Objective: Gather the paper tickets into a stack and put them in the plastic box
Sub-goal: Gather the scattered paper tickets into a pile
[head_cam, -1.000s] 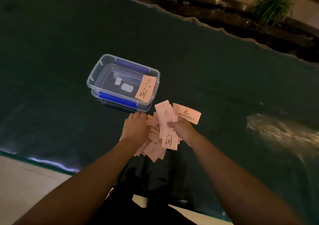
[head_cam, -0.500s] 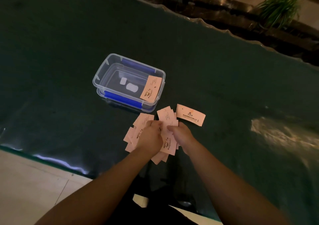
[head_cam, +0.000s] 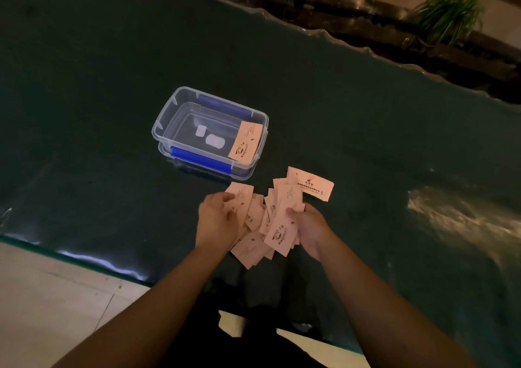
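Pink paper tickets (head_cam: 255,228) lie heaped on a dark green table (head_cam: 112,57) just short of the clear plastic box (head_cam: 155,130), on the person's side. The left hand (head_cam: 217,218) curls its fingers over several; the right hand (head_cam: 310,223), held apart from it, pinches a fanned bunch. A single ticket (head_cam: 245,144) leans inside the box's right end; a stray ticket (head_cam: 313,184) lies just right of the box's near corner.

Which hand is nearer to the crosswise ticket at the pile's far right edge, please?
Right. The right hand sits just this side of the crosswise ticket; the left hand is across the pile, farther left.
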Tool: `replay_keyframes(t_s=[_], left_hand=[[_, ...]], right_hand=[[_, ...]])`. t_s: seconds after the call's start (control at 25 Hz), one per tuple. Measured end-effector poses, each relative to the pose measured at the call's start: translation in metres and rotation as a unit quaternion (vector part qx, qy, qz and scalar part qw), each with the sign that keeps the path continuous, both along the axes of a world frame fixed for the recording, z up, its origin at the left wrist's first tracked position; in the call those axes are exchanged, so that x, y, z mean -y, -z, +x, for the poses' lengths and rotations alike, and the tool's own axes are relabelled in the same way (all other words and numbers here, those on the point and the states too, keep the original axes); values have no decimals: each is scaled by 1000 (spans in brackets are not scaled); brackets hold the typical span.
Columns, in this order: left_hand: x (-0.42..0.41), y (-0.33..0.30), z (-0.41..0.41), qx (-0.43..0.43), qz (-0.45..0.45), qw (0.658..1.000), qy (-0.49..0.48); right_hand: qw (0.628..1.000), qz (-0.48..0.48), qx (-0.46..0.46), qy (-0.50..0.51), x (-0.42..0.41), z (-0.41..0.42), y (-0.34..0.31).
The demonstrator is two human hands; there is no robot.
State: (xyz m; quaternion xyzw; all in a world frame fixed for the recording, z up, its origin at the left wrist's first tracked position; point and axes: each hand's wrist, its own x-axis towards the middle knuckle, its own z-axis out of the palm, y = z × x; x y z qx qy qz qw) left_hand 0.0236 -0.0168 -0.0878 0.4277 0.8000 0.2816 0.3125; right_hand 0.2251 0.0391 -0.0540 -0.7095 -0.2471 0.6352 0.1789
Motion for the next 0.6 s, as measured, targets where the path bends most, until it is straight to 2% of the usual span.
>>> replay_keyframes(t_s=[0.08,0.2,0.36,0.48,0.6], left_hand=[[1,2,-14,-29,-44,999,-10],[1,6,-22,-84,-131,986,64],[1,9,-14,-103,-163,978,83],[0,7,-7,-142,-144,975,96],[1,7,0,-166,-140,970,111]], right_hand=[[999,-8,-25,25,5,5,-1],[997,-17,-61,52,12,3,-5],[997,-25,-67,41,16,-9,-9],[999,-11,-45,-15,14,-17,-9],[992,18,26,-121,4,-26,-11]])
